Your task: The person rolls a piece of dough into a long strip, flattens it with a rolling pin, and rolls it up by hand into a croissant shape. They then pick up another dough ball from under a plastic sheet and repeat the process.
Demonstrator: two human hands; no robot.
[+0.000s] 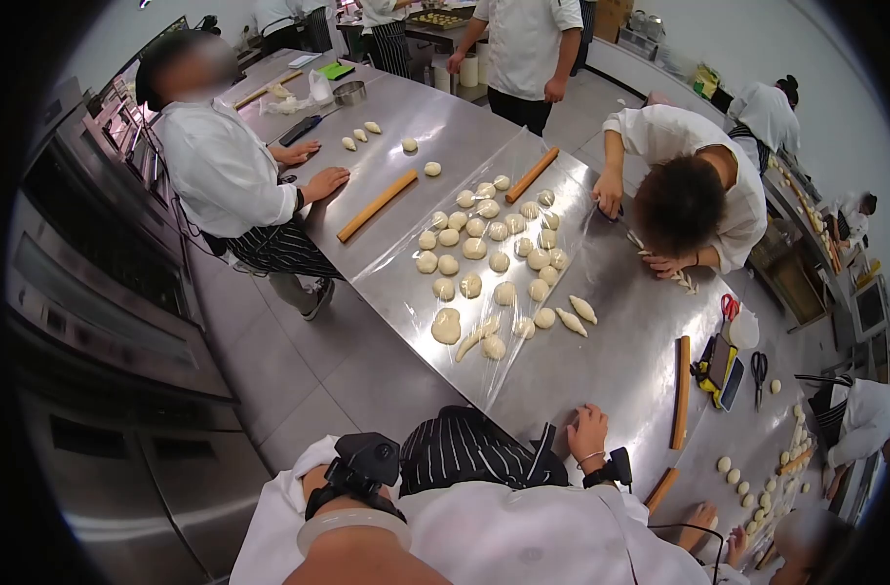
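My right hand [588, 434] rests on the near edge of the steel table [572, 375], fingers outstretched and holding nothing. My left hand [367, 564] is raised close to the camera at the bottom edge; its fingers are out of view, so what it touches cannot be seen. Ahead of my right hand, many round dough pieces [474, 249] lie under clear plastic film [406, 292]. A flattened dough piece [446, 327] and a long twisted one sit at the near side. Two spindle-shaped dough pieces [571, 322] lie outside the film.
Rolling pins [681, 393] lie right of my hand, on the film and at left [377, 206]. Scissors [759, 380] and a scale [723, 370] are at right. A co-worker [698, 185] bends over braided dough [686, 283]; another [216, 161] leans on the table's left side.
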